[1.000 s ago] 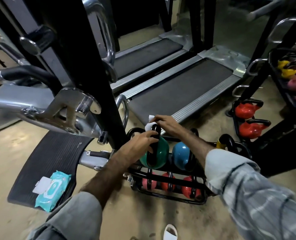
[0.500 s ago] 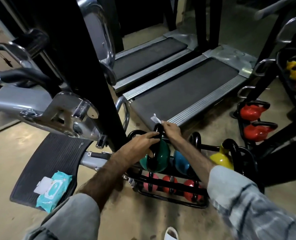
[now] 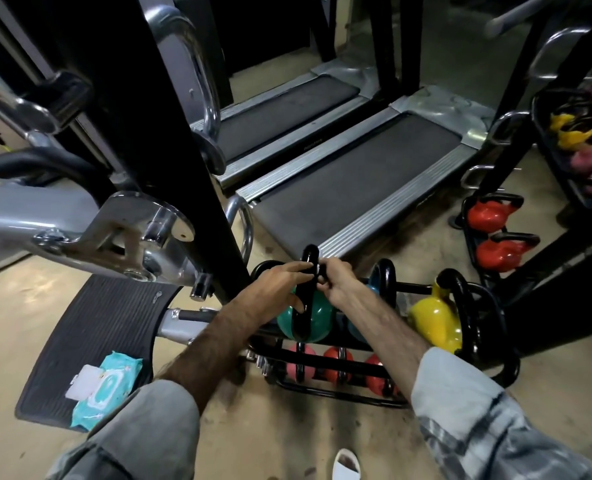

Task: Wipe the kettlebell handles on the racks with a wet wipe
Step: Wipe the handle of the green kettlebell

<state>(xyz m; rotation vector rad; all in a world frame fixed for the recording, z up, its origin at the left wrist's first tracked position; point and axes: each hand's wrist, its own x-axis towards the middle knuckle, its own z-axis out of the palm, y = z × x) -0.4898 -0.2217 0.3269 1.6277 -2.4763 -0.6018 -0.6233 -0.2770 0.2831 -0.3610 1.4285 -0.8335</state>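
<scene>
Glossy black kettlebell handle [image 3: 307, 289]; ribbed matt rubber mat [image 3: 90, 341]; chrome frame [image 3: 138, 223].

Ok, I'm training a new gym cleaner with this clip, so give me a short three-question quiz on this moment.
1. True or false: both hands are at the black handle of the green kettlebell.
2. Where does the wipes pack lie? A) on the treadmill belt B) on the ribbed black footplate C) on the rack
3. What colour is the kettlebell at the right end of the rack's upper row?

Key: 1 true; 2 B; 3 yellow.
</scene>
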